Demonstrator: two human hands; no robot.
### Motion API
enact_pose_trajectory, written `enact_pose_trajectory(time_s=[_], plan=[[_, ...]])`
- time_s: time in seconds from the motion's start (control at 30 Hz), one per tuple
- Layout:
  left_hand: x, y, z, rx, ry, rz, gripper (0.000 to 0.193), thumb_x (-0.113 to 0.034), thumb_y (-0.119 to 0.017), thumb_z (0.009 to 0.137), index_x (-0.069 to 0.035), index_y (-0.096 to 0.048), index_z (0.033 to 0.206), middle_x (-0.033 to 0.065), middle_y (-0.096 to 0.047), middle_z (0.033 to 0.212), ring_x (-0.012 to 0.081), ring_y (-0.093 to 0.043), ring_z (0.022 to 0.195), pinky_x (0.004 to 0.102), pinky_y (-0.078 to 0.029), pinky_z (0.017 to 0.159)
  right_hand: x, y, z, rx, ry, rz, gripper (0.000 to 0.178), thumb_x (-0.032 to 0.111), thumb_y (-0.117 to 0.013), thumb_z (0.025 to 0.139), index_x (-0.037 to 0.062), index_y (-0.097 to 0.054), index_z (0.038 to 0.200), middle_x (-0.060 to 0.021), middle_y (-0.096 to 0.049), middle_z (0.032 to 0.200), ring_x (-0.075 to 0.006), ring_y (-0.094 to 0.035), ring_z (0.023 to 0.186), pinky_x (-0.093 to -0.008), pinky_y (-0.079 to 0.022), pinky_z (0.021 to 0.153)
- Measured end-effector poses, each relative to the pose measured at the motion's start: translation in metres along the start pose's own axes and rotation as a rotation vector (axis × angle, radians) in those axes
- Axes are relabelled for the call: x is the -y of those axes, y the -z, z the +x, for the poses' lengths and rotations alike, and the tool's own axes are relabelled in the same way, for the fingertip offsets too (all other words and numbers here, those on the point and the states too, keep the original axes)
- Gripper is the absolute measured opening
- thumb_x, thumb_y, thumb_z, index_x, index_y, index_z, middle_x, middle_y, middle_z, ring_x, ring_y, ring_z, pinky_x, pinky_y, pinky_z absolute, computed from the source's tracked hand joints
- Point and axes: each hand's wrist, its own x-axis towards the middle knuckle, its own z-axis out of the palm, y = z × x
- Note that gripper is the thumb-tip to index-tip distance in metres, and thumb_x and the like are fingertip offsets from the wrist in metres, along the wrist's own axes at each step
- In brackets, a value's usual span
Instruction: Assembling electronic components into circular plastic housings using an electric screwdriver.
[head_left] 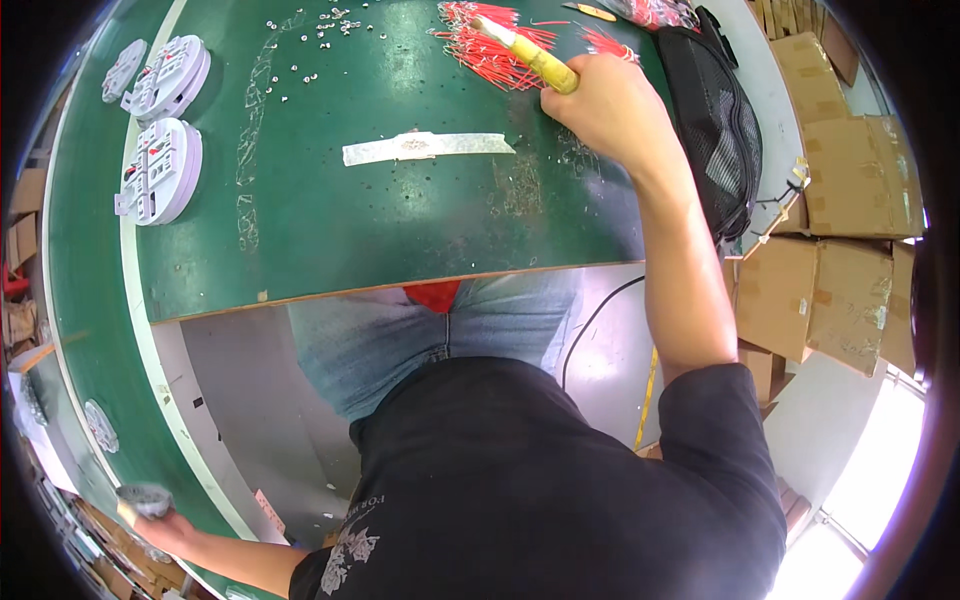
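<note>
My right hand [605, 100] is closed around a stubby yellow-handled tool [543, 65]; its narrow pale tip points to the far left. The tip lies over a pile of red wires [490, 58] with bare ends. Far out at the lower left, my left hand [165, 530] is closed on a grey rounded object [148, 500], blurred and too small to name. Three round pale-lilac plastic housings with small parts on them stand at the left, the nearest housing [160, 170] among them. A whitish tape strip [415, 148] sticks to the green table [380, 230].
Small metal pieces [325, 32] lie scattered at the far side. A black mesh bag [710, 130] rests by the table's right edge, near an orange-yellow cutter [590, 11]. Cardboard boxes [850, 180] are stacked to the right. Another round part [100, 425] lies at left.
</note>
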Motion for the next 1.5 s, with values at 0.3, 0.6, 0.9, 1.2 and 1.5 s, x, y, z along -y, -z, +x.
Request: enact_pose_trajectory(time_s=[0.3,0.6,0.9,1.2,1.5], plan=[[-0.086,-0.110,-0.061,0.309,0.179,-0.876,0.064,-0.028,-0.052,0.100,-0.005,-0.031,0.156,0.0188,-0.026,0.163,0.0419,-0.021,0.150,0.0714,-0.018,0.119,-0.005,0.011,-0.006,0.043,0.061,0.150,0.032,0.027,-0.070,0.080,-0.0021,-0.071,0.095,-0.0139,-0.068,0.071,-0.0222,-0.068,0.069,-0.0365,-0.053,0.065],[-0.053,-0.193,-0.087,1.076,0.392,-0.895,0.065,-0.017,-0.066,0.096,-0.001,-0.037,0.151,0.0178,-0.048,0.149,0.0349,-0.050,0.135,0.0608,-0.045,0.108,0.003,0.024,-0.039,-0.036,0.031,0.646,0.018,0.018,-0.070,0.089,0.0050,-0.071,0.102,0.0017,-0.066,0.080,-0.0042,-0.060,0.066,-0.0209,-0.046,0.056],[-0.118,-0.271,-0.206,1.174,-0.359,-0.468,0.064,0.006,-0.074,0.078,-0.004,-0.054,0.138,0.0104,-0.062,0.127,0.0190,-0.062,0.113,0.0317,-0.051,0.097,0.056,0.040,-0.089,-0.040,0.187,0.852,0.014,0.009,-0.071,0.088,0.0031,-0.072,0.100,0.0010,-0.065,0.078,-0.0037,-0.058,0.066,-0.0208,-0.045,0.057],[-0.137,-0.278,-0.240,1.149,-0.629,-0.447,0.048,0.006,-0.070,0.082,-0.002,-0.060,0.127,0.0095,-0.065,0.122,0.0184,-0.065,0.107,0.0307,-0.052,0.093,0.080,0.038,-0.101,-0.030,0.376,0.782,0.011,0.006,-0.070,0.087,-0.0001,-0.072,0.096,0.0043,-0.061,0.073,-0.0017,-0.052,0.065,-0.0207,-0.041,0.058],[-0.139,-0.277,-0.245,1.077,-0.792,-0.395,0.046,0.004,-0.071,0.079,-0.004,-0.063,0.123,0.0135,-0.068,0.117,0.0273,-0.069,0.102,0.0347,-0.054,0.089,0.079,0.045,-0.103,0.009,0.299,0.756,0.011,0.006,-0.071,0.086,0.0004,-0.072,0.095,0.0037,-0.062,0.072,-0.0027,-0.053,0.065,-0.0214,-0.042,0.058]])
